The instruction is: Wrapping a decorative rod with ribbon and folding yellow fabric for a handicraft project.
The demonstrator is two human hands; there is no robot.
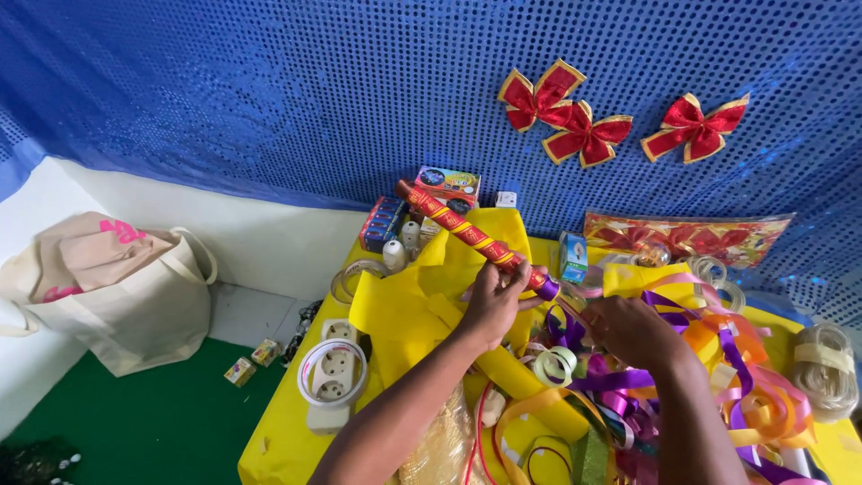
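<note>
Head view looks down on a yellow table (287,449) set against a blue sequin wall (269,90); three red bows (584,121) with gold edges are pinned high on the wall at the right; below them a flat clear packet (691,238) of red and gold bows leans against the wall. At the table's back edge stand a dark blue box (382,223), a flat colourful box (446,184) above it, a small white square tag (505,199), and a small teal-and-white box (574,258) just right of centre. On the green floor at the left sit a cream tote bag (117,287) with pink marks and two little yellow packets (253,362).

Left hand (494,301) is closed round a red-and-gold roll (462,229), gripping near its lower end; the roll's long axis runs diagonally, top end pointing up-left toward the boxes, lower end down-right. Purple ribbon (549,289) wraps that lower end. Right hand (633,328) is just beside it, fingers curled over ribbon; its exact grip cannot be told. Loose ribbons (754,395) in purple, orange and yellow pile at the right.
</note>
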